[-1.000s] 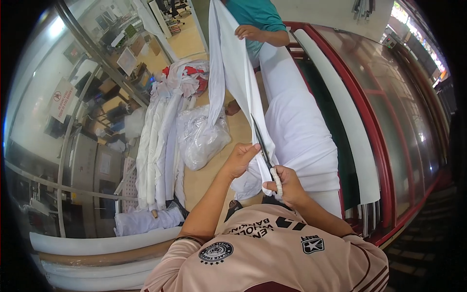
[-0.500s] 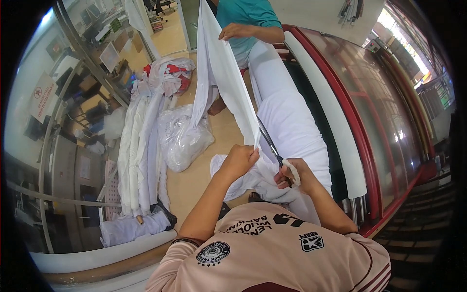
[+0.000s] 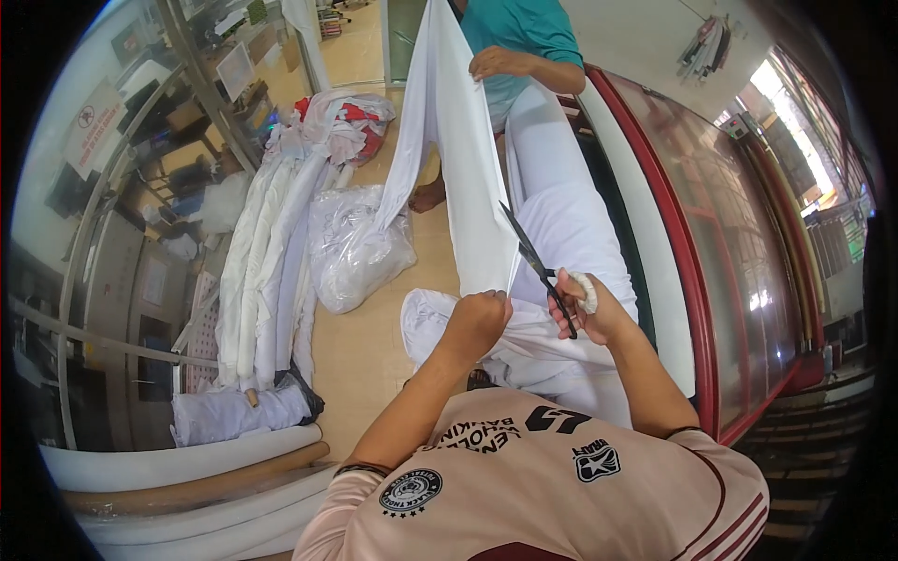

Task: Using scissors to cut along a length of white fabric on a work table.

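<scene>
My left hand (image 3: pixel 477 323) is closed on the lower end of a long white cloth (image 3: pixel 463 168), which stretches up to a co-worker's hand (image 3: pixel 496 64). My right hand (image 3: pixel 594 309) holds long black scissors (image 3: pixel 531 252) with a white-wrapped upper handle. Their blades point up and away from me, lying against or just beside the cloth's right edge; I cannot tell whether they touch it. Behind the scissors lies a large bulky roll of white fabric (image 3: pixel 575 220), and more loose white fabric (image 3: pixel 430 327) is bunched below my hands.
A co-worker in teal (image 3: pixel 514 28) stands opposite. On the left are upright-lying fabric rolls (image 3: pixel 257 280), a clear plastic bag (image 3: pixel 360 248), horizontal rolls (image 3: pixel 178 449) and a glass partition (image 3: pixel 103 234). A red-framed machine (image 3: pixel 683 252) runs along the right, beside bare floor (image 3: pixel 346 346).
My right hand and the scissors have moved rightward and up, with the handles now out from the cloth's lower end. The cloth's lower part looks spread wider above my left hand.
</scene>
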Demonstrator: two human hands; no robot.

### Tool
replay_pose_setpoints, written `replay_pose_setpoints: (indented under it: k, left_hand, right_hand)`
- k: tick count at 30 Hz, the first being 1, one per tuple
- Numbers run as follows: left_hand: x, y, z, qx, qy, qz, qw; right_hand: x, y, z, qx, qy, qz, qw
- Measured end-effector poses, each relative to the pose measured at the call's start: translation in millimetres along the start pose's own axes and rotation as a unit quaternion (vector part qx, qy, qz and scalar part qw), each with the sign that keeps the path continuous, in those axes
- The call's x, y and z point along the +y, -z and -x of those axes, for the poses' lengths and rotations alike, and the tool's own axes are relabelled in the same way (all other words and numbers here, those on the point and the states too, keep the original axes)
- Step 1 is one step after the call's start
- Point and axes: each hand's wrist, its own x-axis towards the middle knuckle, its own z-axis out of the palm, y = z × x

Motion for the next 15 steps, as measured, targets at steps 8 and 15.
replay_pose_setpoints:
  k: [8,15]
  left_hand:
    - [-12,-11,33,-0.065,-0.037,-0.068,0.995]
    - [-12,-24,103,-0.184,-0.141,-0.100,0.968]
  right_hand:
    - [34,-52,-13,0.007,-0.033,-0.212,0.977]
    - [-62,-19,-148,-0.011,0.122,-0.086,0.989]
